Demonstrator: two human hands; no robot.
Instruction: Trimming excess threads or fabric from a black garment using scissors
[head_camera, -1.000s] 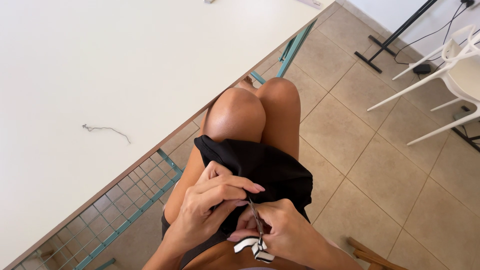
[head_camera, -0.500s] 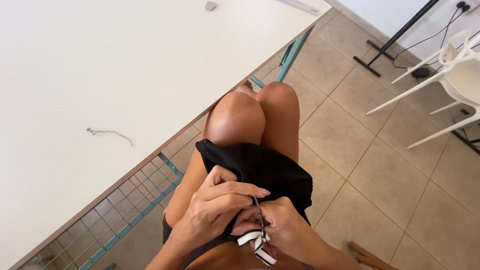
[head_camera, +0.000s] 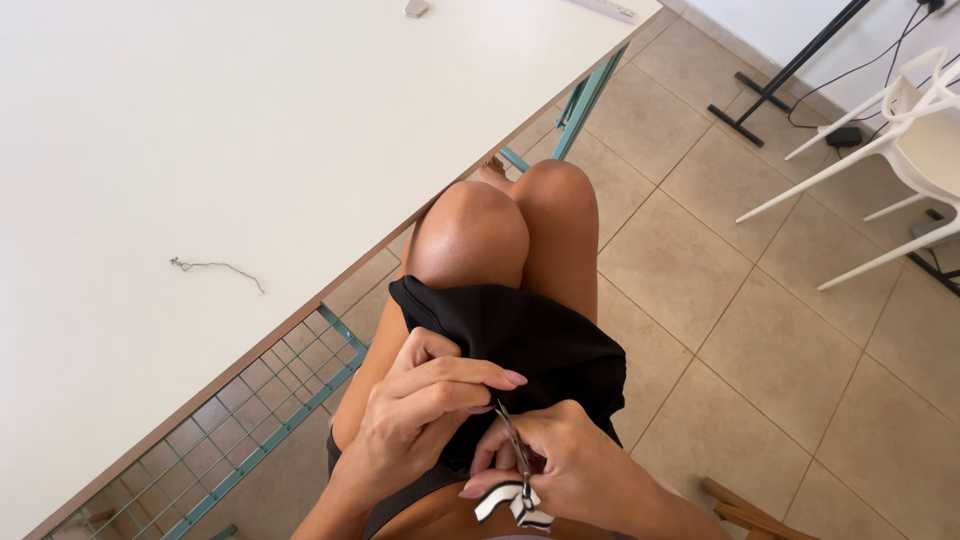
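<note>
A pair of small metal scissors with black-and-white striped handles (head_camera: 515, 470) lay in the person's lap at the bottom of the view, their long axis running roughly from six o'clock to twelve o'clock: the handles sat low, at about six o'clock, and the thin grey blades pointed up and slightly left, toward eleven o'clock. The blades looked nearly closed, narrow and dull grey; the handle loops were wrapped in white bands with dark stripes.

The right hand (head_camera: 565, 465) was curled around the scissors, fingers bent inward and gripping them near the handles, with the loops showing just below the knuckles. The left hand (head_camera: 425, 405) sat at about nine o'clock from the blades, its fingers drawn together in a pinch, fingertips (head_camera: 510, 378) meeting at the blade tips and pressing on the black fabric garment (head_camera: 520, 335) draped over the thighs. Whether a thread was held in that pinch could not be told.

The black fabric spread from the hands toward twelve o'clock, ending below the bare knees (head_camera: 500, 225). At ten o'clock stretched a white tabletop (head_camera: 250, 130), with a short dark thread scrap (head_camera: 215, 268) lying on it.
</note>
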